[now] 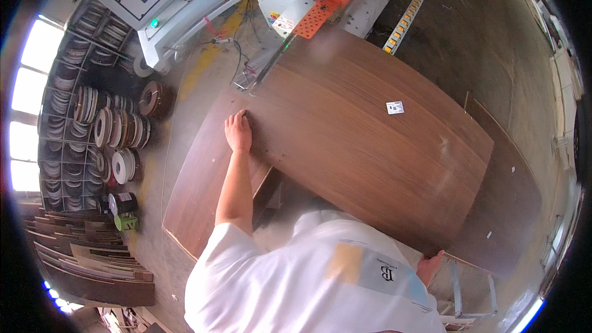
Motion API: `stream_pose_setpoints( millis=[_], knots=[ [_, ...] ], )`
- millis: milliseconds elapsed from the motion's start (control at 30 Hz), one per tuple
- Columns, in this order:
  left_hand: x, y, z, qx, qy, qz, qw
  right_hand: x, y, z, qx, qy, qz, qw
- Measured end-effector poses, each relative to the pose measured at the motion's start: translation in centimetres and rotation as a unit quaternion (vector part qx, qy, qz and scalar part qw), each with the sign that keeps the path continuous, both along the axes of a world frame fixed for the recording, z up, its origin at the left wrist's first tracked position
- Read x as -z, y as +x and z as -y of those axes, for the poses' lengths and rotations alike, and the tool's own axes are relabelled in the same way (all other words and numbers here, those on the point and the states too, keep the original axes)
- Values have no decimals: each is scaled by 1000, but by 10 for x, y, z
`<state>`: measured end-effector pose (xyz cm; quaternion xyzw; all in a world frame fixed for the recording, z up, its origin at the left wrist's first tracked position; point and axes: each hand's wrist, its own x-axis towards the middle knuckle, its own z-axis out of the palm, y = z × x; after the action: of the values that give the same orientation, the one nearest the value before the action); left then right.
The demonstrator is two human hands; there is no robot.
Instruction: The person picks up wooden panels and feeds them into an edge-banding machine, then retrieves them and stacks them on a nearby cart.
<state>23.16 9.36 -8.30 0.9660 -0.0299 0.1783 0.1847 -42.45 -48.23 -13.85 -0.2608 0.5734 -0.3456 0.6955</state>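
Note:
A large brown wood-grain panel [364, 142] lies in front of me, its far left end under the orange guard of a machine. On top of it is a small white label [394, 108]. My left hand [239, 131] rests with its fingers laid on the board surface near the panel's left end, beside a second brown board [206, 179] lying lower at the left. At the panel's near right corner, my right hand [430, 267] grips the edge. Its thumb shows on top, while its other fingers are mostly hidden.
Ahead stands a machine with an orange perforated guard [314, 20] and a control console [179, 6] with a lit screen. A yellow-marked rail [410, 12] runs beyond. Edging rolls [120, 128] fill a rack at left, above stacked boards [92, 265]. Another brown board [502, 209] lies right.

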Motion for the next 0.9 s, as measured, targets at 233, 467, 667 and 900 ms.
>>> stream_pose_setpoints(
  millis=[233,467,667,900],
  knots=[
    [-8,59,-11,-47,2,-64,997,-4,12,-18,-7,6,50,999],
    [-26,242,-30,-121,-104,49,986,-6,18,-13,16,-14,5,1000],
    [-62,274,-21,-212,-101,-91,968,-34,35,3,156,134,-59,977],
    [-112,214,-67,-126,-80,231,962,-55,35,-10,89,104,-43,990]
  ],
)
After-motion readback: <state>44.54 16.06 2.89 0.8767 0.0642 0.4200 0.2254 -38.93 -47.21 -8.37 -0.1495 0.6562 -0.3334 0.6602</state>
